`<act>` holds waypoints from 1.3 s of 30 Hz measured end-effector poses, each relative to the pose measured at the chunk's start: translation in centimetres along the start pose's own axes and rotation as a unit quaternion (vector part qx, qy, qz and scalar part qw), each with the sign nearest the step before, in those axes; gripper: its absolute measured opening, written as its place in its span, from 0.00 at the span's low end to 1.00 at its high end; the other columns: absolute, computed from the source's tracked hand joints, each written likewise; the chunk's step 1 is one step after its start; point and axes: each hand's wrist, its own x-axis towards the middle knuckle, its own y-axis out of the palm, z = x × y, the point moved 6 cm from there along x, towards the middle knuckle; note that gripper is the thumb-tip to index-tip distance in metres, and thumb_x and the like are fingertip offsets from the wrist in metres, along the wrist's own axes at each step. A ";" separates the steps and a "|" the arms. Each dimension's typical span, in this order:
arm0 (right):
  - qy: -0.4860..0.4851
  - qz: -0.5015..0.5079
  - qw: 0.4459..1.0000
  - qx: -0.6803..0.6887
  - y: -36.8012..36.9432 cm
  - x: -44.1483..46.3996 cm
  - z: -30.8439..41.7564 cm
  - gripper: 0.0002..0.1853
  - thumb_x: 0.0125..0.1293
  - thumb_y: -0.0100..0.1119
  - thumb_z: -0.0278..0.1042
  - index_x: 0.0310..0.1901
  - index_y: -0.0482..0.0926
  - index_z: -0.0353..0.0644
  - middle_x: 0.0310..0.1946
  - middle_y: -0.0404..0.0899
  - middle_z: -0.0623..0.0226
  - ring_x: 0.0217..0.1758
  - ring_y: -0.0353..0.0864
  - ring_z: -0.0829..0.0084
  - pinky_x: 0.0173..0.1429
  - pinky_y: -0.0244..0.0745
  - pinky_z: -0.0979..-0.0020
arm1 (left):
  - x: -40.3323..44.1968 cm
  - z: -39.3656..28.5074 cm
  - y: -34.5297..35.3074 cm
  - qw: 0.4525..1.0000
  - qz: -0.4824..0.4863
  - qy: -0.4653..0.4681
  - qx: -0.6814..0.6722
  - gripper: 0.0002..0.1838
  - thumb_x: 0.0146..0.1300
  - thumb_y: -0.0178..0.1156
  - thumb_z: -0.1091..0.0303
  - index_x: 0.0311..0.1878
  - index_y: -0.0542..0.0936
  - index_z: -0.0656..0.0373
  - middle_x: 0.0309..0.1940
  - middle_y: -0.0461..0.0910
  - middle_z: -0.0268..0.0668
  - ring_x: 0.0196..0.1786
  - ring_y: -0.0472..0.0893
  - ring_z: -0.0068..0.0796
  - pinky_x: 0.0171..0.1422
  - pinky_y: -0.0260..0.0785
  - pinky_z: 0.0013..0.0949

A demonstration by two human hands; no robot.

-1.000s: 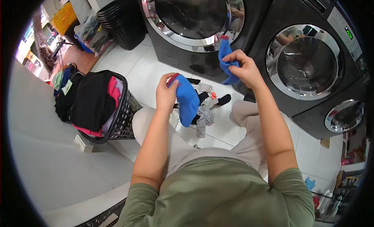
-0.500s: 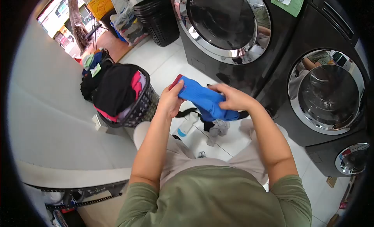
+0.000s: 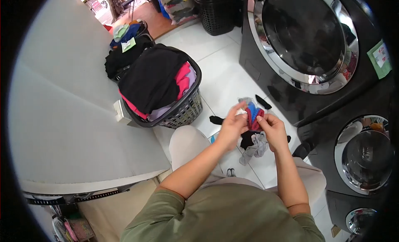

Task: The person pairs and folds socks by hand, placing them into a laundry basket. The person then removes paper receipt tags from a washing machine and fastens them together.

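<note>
A blue sock with a dark red cuff (image 3: 255, 119) is bunched up between my hands, over the floor in front of my knees. My right hand (image 3: 274, 132) pinches the right side of the cuff between thumb and fingers. At the cuff's left edge is my left hand (image 3: 233, 126); its fingers are smeared by motion, so its grip on the cuff is unclear. Beneath my hands, a grey sock-like piece (image 3: 254, 149) and a black piece (image 3: 248, 139) lie on the white tiles. Another black piece (image 3: 216, 120) lies to the left, partly under my left hand.
On my left stands a laundry basket (image 3: 189, 104) heaped with black, pink and lilac clothes. A second heap of clothes (image 3: 124, 55) is behind it. Dark front-loading machines (image 3: 286, 96) line the right. Stacked black baskets (image 3: 216, 17) stand at the back, near the doorway.
The sock, stretched lengthwise before, is now bunched with its cuff toward me. My right hand has moved onto the cuff. The view has shifted, so the basket and machines appear farther right.
</note>
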 end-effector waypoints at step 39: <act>-0.113 0.251 0.951 0.140 2.8 0.8 -0.3 0.17 0.65 0.62 0.31 0.54 0.79 0.34 0.58 0.76 0.57 0.62 0.74 0.67 0.67 0.67 0.66 | -4.7 -11.7 -4.8 0.893 -0.218 0.235 0.315 0.29 0.58 0.62 0.71 0.65 0.69 0.61 0.64 0.67 0.40 0.62 0.72 0.35 0.63 0.69 0.38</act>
